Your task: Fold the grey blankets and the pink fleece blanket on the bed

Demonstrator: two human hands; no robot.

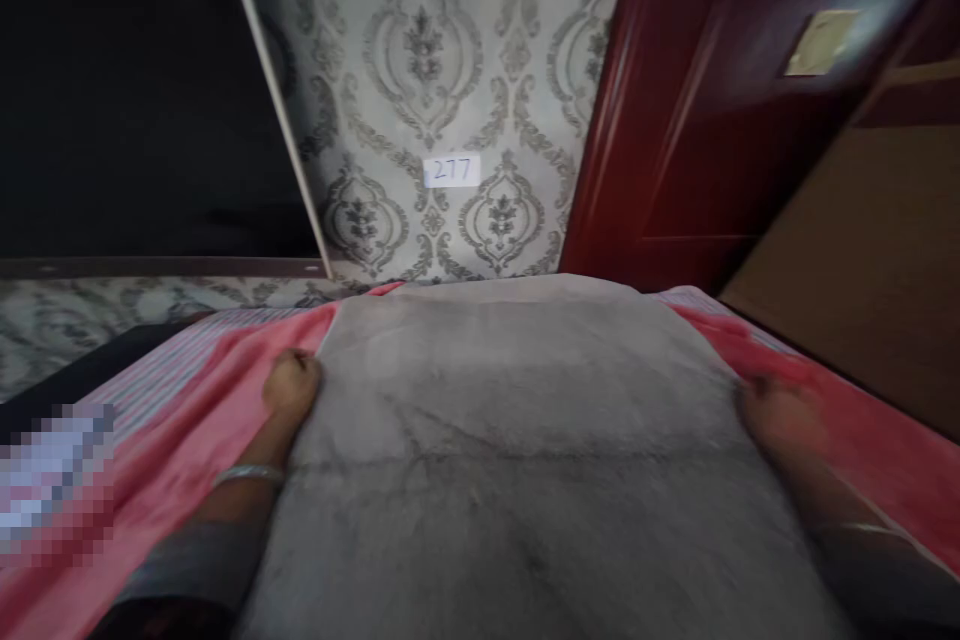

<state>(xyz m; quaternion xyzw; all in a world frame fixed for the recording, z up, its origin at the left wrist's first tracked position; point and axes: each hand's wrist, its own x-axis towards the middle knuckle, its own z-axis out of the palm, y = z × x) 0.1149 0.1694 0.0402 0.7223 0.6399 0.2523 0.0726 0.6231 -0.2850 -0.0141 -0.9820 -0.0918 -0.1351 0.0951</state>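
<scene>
A wide grey plush blanket [495, 460] stretches across the middle of the view, creased crosswise. Its left edge is gripped by my left hand [292, 385], closed in a fist with a bracelet at the wrist. On the opposite edge my right hand [784, 415] is closed too, smeared a little by motion, also holding the cloth. Beneath the grey blanket lies a pink-red blanket [165, 480], which shows on both sides.
Striped bedding [161, 380] shows under the pink-red blanket. Behind stand a patterned wall with a "277" label [451, 171], a large dark screen [135, 100] at left and a dark red door [675, 100]. A brown panel [870, 240] rises at right.
</scene>
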